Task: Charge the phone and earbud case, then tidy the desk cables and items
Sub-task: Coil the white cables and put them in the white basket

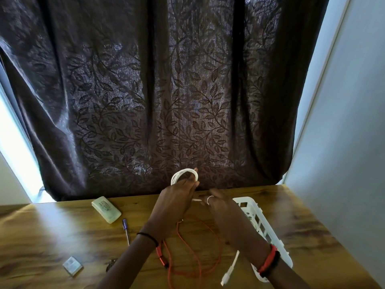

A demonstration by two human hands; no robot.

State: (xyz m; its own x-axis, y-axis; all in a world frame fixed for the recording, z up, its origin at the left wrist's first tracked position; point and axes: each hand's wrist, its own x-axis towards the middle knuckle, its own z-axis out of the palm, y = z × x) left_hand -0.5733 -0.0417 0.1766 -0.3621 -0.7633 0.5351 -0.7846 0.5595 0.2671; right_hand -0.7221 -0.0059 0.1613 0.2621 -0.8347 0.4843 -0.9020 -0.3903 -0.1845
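- Right, my left hand (177, 197) is clamped on the coiled white cable (184, 176), lifted off the worktop (62, 236) so loops stay neat.
- My right hand (218, 202) pinches its tail.
- Orange cable (198, 247) lies loose below.

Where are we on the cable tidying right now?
In hand: the left hand holds a coiled white cable; the right hand is blurred beside it. Left: loose orange cable, purple pen and small square packet on the wooden desk. No phone or earbud charging visible.
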